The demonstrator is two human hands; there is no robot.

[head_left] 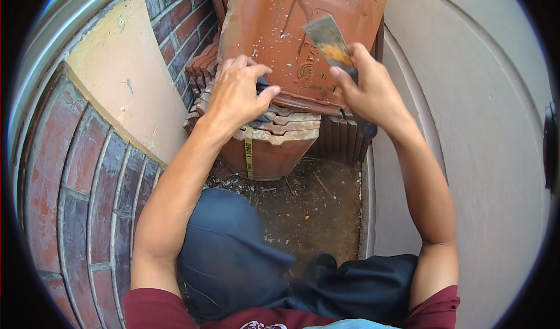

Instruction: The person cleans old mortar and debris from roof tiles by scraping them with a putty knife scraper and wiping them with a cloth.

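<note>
My right hand grips a putty knife, its wide metal blade pointing up and left above an orange-red roof tile. Pale specks and crumbs are scattered over the tile's face, which has a stamped circular mark. At the tile's lower left edge, my left hand is curled over a dark cloth, which shows between thumb and fingers and below the palm. The fingertips are partly hidden. Beneath the tile stands a bundle of stacked roof tiles with a yellow strap around it.
On the left are a brick wall and a leaning cream-coloured panel. A smooth beige wall closes the right side. More tiles stand behind the bundle. Debris lies on the dirty floor near my knees.
</note>
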